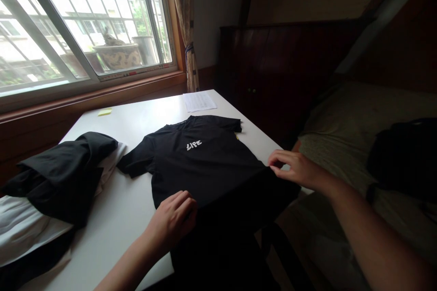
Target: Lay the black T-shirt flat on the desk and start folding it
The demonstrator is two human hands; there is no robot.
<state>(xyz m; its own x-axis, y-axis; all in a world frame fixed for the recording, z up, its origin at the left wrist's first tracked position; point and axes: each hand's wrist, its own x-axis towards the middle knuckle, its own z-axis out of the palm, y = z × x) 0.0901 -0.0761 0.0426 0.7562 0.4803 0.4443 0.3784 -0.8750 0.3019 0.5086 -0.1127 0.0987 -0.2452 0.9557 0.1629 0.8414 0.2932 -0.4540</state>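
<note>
A black T-shirt (208, 170) with white lettering on its chest lies spread on the white table (136, 209), collar toward the window and lower part hanging over the near edge. My right hand (288, 166) pinches the shirt's right side between thumb and fingers. On the other side, my left hand (179, 211) is closed on the cloth near the left edge; its fingertips are partly hidden.
Piled clothes (64, 173), black and white, lie on the table's left. Paper sheets (200, 101) and a yellow note pad (104, 112) sit at the far end. A bed (334, 113) with a dark item is on the right; a window (112, 22) is behind.
</note>
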